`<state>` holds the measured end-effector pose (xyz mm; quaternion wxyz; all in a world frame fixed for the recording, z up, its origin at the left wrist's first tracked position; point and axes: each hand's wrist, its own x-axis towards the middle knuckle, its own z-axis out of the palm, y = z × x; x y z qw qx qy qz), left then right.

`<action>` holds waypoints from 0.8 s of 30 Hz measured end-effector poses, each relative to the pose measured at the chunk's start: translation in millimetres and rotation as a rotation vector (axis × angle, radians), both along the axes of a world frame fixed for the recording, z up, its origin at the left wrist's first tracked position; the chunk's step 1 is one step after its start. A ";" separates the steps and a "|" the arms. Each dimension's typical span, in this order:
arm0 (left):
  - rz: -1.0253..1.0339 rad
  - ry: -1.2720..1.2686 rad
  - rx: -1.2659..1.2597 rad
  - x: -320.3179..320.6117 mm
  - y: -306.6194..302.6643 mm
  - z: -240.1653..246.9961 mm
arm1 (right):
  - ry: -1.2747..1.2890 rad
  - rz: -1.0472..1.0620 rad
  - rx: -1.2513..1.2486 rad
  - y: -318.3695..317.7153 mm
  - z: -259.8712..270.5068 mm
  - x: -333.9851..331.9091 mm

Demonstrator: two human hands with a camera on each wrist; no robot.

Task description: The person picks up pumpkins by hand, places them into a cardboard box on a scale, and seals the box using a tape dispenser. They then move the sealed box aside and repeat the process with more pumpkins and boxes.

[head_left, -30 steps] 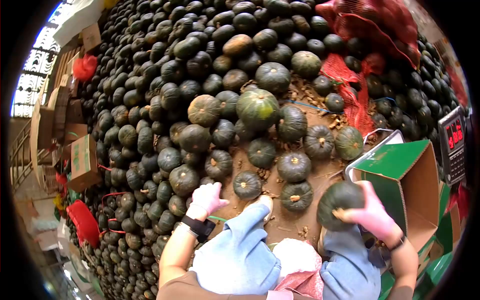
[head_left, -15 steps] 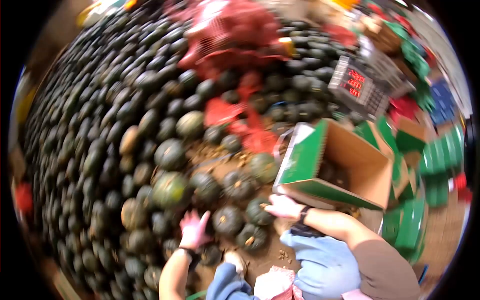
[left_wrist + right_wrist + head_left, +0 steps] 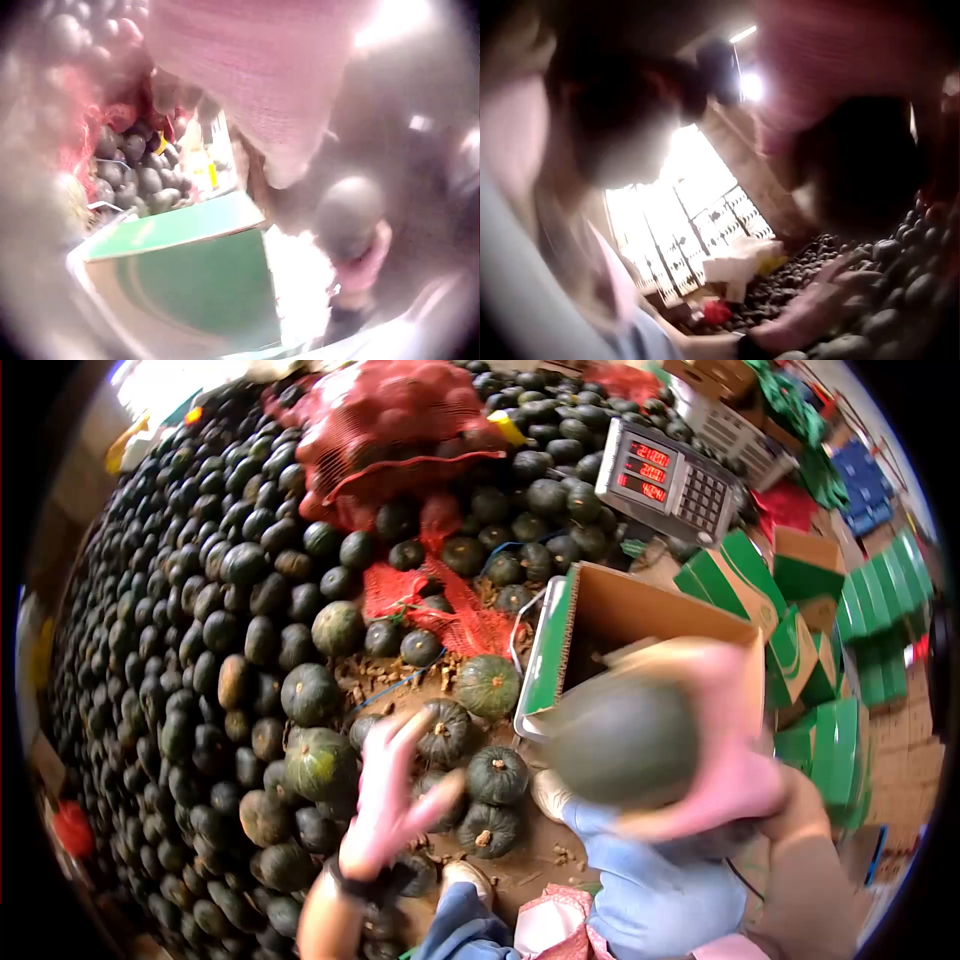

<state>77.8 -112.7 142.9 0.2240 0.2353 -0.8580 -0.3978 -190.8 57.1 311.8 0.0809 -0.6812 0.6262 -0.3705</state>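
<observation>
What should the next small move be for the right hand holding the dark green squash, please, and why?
Probably ease the round dark green squash into the open green-sided cardboard box. The pink-gloved right hand grips it raised just in front of the box's opening, while the pink-gloved left hand is spread open over the squash pile, holding nothing.

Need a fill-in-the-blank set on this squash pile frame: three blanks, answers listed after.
1. The pink-gloved right hand grips a round dark green squash, while the pink-gloved left hand, fingers spread, holds ____.
2. The grey weighing scale shows digits lit in ____.
3. The open cardboard box, brown inside, is ____ on the outside.

Missing words: nothing; red; green
</observation>
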 end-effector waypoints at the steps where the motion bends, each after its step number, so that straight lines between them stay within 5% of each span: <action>1: -0.058 -0.145 -0.302 -34.9 -17.0 -6.9 | 0.112 -0.163 0.022 19.1 24.8 -20.6; 3: -0.162 -0.388 -0.494 -96.8 -37.5 -65.4 | 0.019 -0.463 0.008 39.3 26.0 -57.5; 5: -0.329 -0.539 -0.871 -143.1 -45.9 -119.8 | 0.400 -0.493 0.150 52.1 36.2 -84.7; 10: -0.160 -0.649 -0.497 -194.7 -33.3 -181.8 | 0.068 -0.632 0.205 79.0 15.1 -102.4; 13: -0.061 -0.811 -0.303 -202.3 -39.4 -145.2 | -0.047 -0.608 0.300 78.5 19.9 -107.6; 17: 0.172 -0.871 -0.257 -181.0 -68.1 -159.7 | 0.094 -0.551 0.341 78.8 30.5 -117.4; 20: 0.116 -0.860 -0.293 -149.9 -78.1 -147.0 | 0.118 -0.520 0.316 78.6 27.8 -116.8; 21: 0.126 -0.654 -0.515 -136.0 -66.6 -138.7 | 0.129 -0.487 0.296 78.2 25.5 -116.8; 23: -0.058 -0.411 -0.521 -116.4 -31.0 -117.9 | 0.133 -0.488 0.268 77.2 23.6 -115.2; 24: -0.259 -0.512 -0.415 -106.6 -5.8 -105.7 | 0.226 -0.436 0.323 73.5 27.2 -115.0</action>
